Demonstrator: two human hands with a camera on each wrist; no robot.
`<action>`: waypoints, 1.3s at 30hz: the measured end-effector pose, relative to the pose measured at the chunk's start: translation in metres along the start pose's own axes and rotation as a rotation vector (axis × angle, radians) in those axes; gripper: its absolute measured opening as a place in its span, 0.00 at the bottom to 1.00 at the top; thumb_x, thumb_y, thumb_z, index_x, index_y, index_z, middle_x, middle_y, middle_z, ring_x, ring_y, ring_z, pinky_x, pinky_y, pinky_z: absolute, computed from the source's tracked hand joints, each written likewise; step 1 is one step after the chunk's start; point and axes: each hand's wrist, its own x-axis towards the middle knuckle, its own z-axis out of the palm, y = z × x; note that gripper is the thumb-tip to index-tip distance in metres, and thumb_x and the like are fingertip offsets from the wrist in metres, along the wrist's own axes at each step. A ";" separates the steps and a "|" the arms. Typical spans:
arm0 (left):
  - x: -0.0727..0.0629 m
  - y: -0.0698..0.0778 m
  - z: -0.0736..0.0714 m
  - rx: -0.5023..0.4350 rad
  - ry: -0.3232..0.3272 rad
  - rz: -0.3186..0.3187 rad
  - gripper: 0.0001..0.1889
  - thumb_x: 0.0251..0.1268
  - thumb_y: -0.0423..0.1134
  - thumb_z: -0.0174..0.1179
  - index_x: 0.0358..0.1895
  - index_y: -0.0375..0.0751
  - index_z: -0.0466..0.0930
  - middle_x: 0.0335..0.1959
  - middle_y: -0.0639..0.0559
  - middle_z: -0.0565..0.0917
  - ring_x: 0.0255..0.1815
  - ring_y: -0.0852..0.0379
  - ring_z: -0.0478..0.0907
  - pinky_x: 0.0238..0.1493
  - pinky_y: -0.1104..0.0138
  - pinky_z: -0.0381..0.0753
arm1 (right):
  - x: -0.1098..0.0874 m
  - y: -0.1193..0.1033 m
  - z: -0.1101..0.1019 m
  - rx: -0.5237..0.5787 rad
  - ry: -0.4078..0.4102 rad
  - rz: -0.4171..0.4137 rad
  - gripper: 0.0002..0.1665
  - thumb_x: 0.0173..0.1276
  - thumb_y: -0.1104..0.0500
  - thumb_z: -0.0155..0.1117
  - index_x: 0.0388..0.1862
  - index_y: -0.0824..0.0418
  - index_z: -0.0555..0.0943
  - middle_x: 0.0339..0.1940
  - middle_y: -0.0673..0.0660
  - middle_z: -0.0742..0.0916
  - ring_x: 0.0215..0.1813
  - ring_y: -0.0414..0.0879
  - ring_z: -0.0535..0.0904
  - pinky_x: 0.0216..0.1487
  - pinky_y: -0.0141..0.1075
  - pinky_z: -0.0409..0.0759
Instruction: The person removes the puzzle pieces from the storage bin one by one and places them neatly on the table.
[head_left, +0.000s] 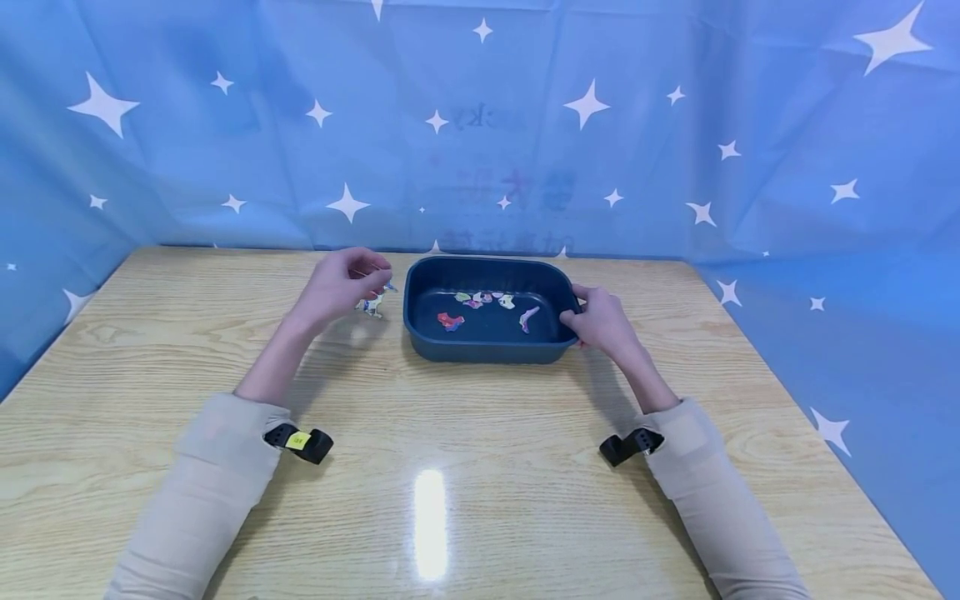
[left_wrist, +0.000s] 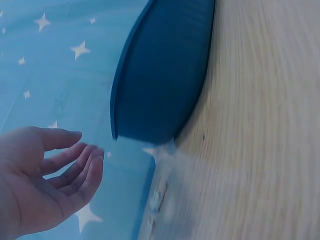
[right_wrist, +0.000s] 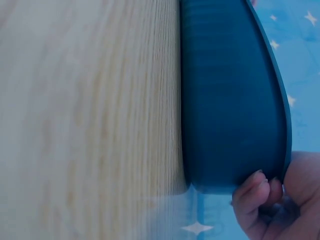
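Observation:
A dark blue rectangular tub (head_left: 491,352) stands on the table near its back edge. My right hand (head_left: 602,321) grips the tub's right end, thumb over the rim and fingers (right_wrist: 252,192) curled against the outer wall. Inside lie several small flat colourful cut-outs, among them a red one (head_left: 450,321) and a pinkish one (head_left: 528,318). Left of the tub, my left hand (head_left: 336,287) hovers with loosely bent fingers and nothing in them in the left wrist view. Just below it on the table are small colourful pieces (head_left: 371,306), partly hidden by the fingers.
The wooden table (head_left: 360,483) reaches back to a blue curtain (head_left: 480,158) with white stars, which also hangs along both sides. Black straps with camera mounts (head_left: 300,442) sit on both sleeved wrists.

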 end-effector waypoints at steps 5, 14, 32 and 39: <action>0.001 0.013 0.017 0.040 -0.047 0.036 0.14 0.74 0.37 0.59 0.55 0.31 0.79 0.47 0.37 0.84 0.44 0.40 0.83 0.46 0.54 0.84 | 0.000 0.000 0.000 0.004 -0.002 0.001 0.36 0.74 0.62 0.53 0.78 0.69 0.59 0.11 0.55 0.77 0.23 0.62 0.82 0.22 0.37 0.77; 0.010 0.035 0.049 0.059 -0.107 0.112 0.12 0.73 0.34 0.60 0.54 0.32 0.80 0.47 0.41 0.84 0.45 0.47 0.81 0.48 0.59 0.81 | 0.000 0.002 0.000 0.000 0.001 0.004 0.36 0.75 0.62 0.54 0.78 0.69 0.59 0.12 0.56 0.77 0.23 0.61 0.82 0.24 0.40 0.78; 0.036 0.041 0.098 0.100 -0.146 -0.164 0.18 0.72 0.34 0.62 0.61 0.31 0.74 0.52 0.40 0.79 0.49 0.47 0.76 0.48 0.58 0.77 | 0.000 0.000 0.002 -0.012 -0.001 -0.002 0.36 0.75 0.62 0.54 0.78 0.69 0.59 0.12 0.55 0.77 0.23 0.61 0.82 0.21 0.37 0.75; 0.040 0.036 0.104 0.253 -0.172 -0.202 0.19 0.70 0.34 0.63 0.61 0.33 0.75 0.58 0.38 0.76 0.49 0.47 0.75 0.52 0.56 0.77 | 0.001 0.001 0.002 -0.023 0.009 -0.003 0.36 0.75 0.61 0.55 0.78 0.69 0.59 0.12 0.55 0.77 0.22 0.59 0.82 0.22 0.37 0.77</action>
